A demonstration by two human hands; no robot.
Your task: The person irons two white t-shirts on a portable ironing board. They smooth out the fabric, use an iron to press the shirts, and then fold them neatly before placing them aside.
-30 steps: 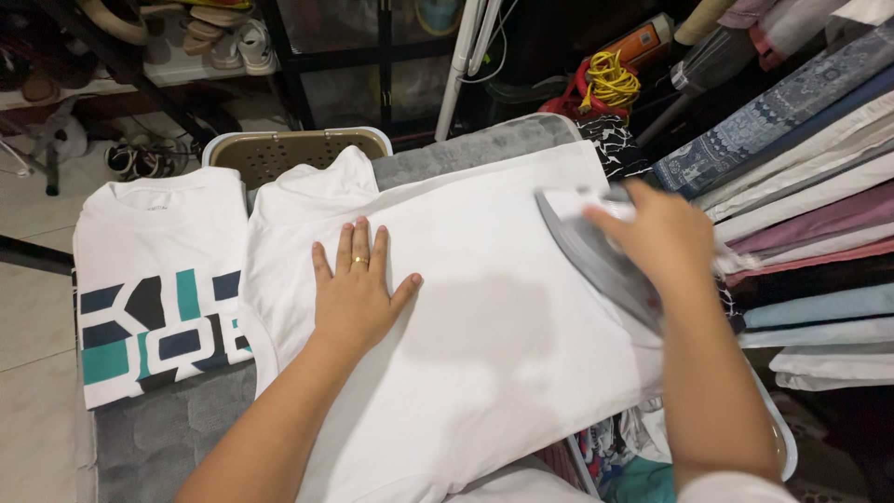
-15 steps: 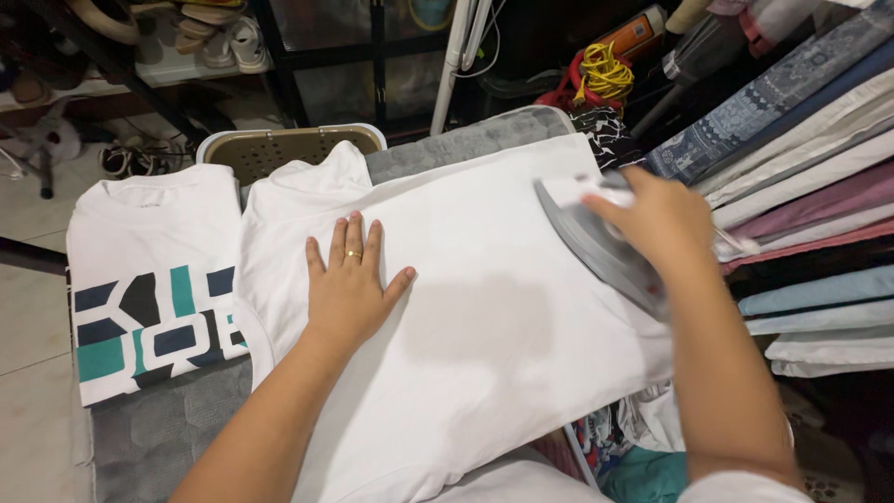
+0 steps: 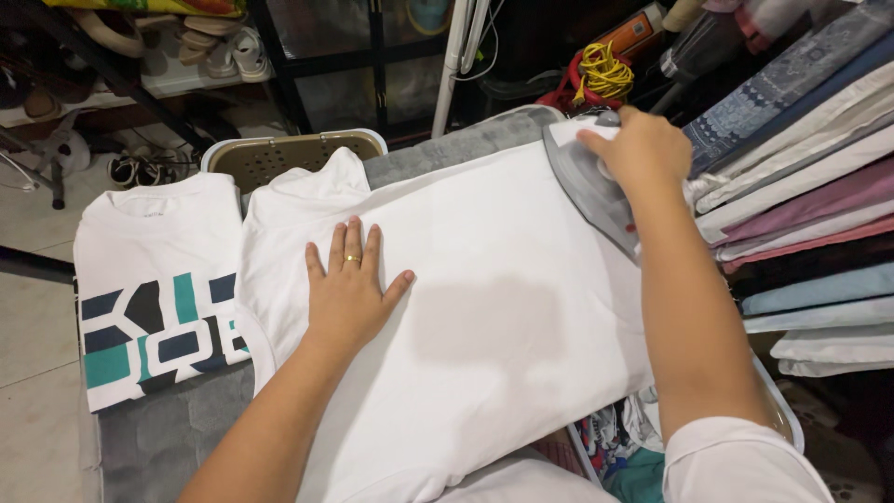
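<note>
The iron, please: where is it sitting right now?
The iron is under the right hand, at the far right edge of the white shirt, beside the stacked folded clothes.

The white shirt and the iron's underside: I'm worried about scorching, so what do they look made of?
White shirt: soft matte knit, probably cotton, lying flat with faint creases. Iron: smooth grey soleplate with a dull sheen, likely coated metal, though the look leaves it open.
</note>
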